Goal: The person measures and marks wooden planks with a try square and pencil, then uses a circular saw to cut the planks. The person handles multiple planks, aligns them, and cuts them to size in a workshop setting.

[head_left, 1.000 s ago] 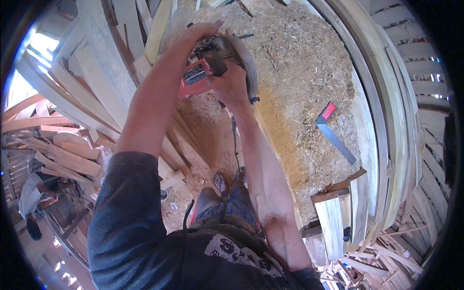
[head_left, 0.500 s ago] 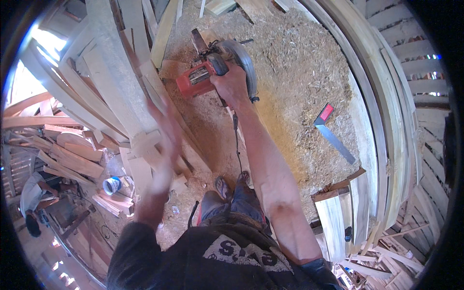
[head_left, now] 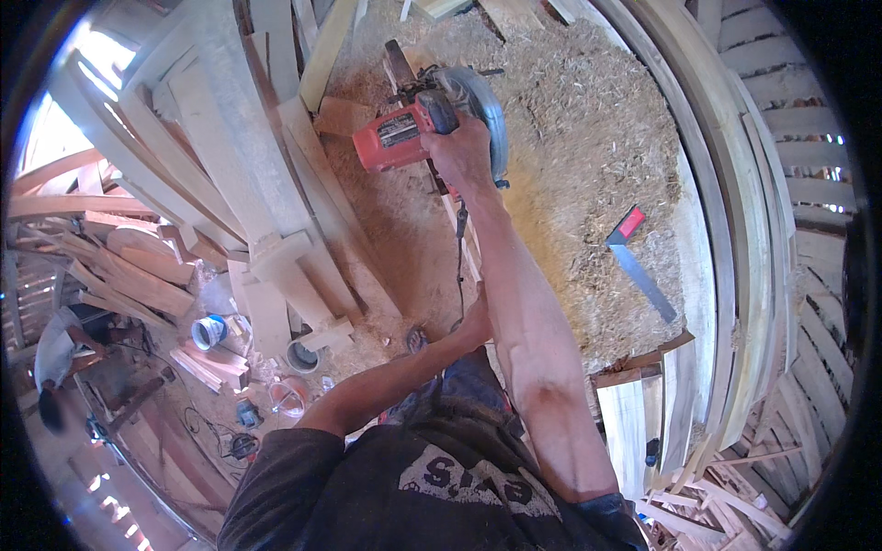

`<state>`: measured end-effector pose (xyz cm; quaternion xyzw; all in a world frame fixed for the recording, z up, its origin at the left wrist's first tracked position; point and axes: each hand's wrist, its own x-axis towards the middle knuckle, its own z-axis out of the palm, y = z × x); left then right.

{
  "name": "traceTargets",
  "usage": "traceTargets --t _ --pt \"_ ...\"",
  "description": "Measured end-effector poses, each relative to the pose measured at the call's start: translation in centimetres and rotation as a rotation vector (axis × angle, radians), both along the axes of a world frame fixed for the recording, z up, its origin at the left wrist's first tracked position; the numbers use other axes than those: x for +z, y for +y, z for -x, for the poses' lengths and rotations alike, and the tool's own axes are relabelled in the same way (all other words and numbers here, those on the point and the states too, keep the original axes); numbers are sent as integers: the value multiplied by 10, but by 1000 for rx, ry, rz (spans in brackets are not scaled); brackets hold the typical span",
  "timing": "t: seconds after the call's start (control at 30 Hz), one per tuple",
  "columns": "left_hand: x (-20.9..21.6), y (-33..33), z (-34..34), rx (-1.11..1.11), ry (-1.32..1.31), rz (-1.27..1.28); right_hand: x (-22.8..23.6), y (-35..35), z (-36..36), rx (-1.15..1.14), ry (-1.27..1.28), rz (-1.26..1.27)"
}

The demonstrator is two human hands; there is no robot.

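My right hand [head_left: 457, 150] grips the handle of a red circular saw [head_left: 397, 140] with a grey blade guard. The saw rests on a narrow wooden strip [head_left: 469, 246] that lies across a sawdust-covered surface [head_left: 570, 138]. The saw's black cord [head_left: 459, 262] hangs down along my right forearm. My left hand [head_left: 477, 321] reaches in low beside the strip, under my right forearm. Its fingers are hidden behind that arm, so I cannot tell what it holds.
A metal try square with a red handle [head_left: 636, 253] lies on the sawdust to the right. Long planks and beams [head_left: 230, 184] are stacked at the left. A blue and white roll [head_left: 209, 331] and small tools lie below them. Cut boards [head_left: 625, 422] lean at the lower right.
My left hand has left the saw, swung down past the stacked planks, and now sits under my right forearm. My right hand still holds the saw.
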<state>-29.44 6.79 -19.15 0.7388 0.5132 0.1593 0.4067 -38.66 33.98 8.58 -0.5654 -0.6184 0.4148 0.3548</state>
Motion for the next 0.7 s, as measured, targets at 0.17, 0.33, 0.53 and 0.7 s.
traceTargets --t 0.17,0.33,0.53,0.7 --pt "23 -12 -5 -6 -90 -4 -15 12 -11 -65 -59 -34" --pt "56 -4 9 71 -291 113 -12 20 -7 -26 -68 -4" --pt "36 2 2 106 -324 -228 -14 28 -6 -15 -43 -42" --pt "18 -9 9 72 -567 -12 -13 33 2 -35 -25 -20"
